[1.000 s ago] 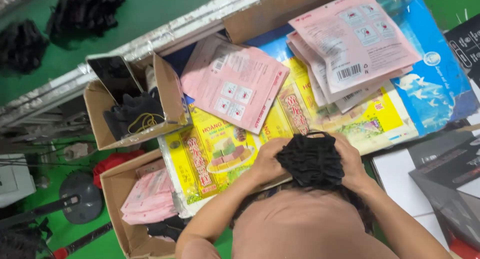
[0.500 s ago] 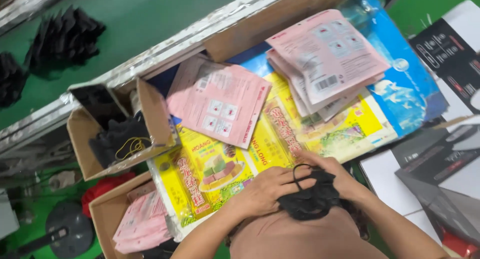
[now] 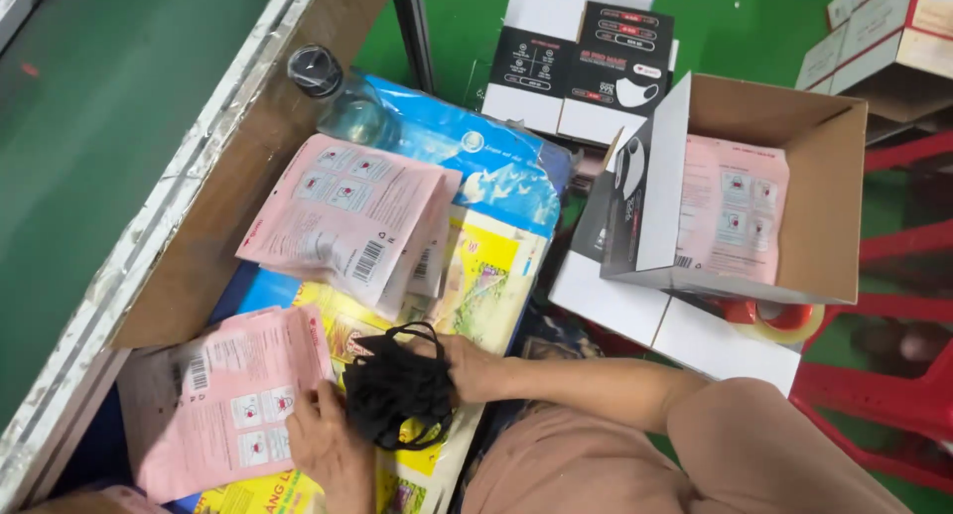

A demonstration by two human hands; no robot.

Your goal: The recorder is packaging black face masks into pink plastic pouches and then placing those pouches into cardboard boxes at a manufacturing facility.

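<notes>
Right hand (image 3: 476, 367) grips the black mask bundle (image 3: 397, 390) steady while left hand (image 3: 323, 440) pinches the pink pouch (image 3: 223, 400) beside it, ready to receive

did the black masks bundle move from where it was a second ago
Yes. The black masks bundle now sits beside the lower pink pouch, held by both hands; earlier it lay farther right of that pouch, nearer the body.
</notes>
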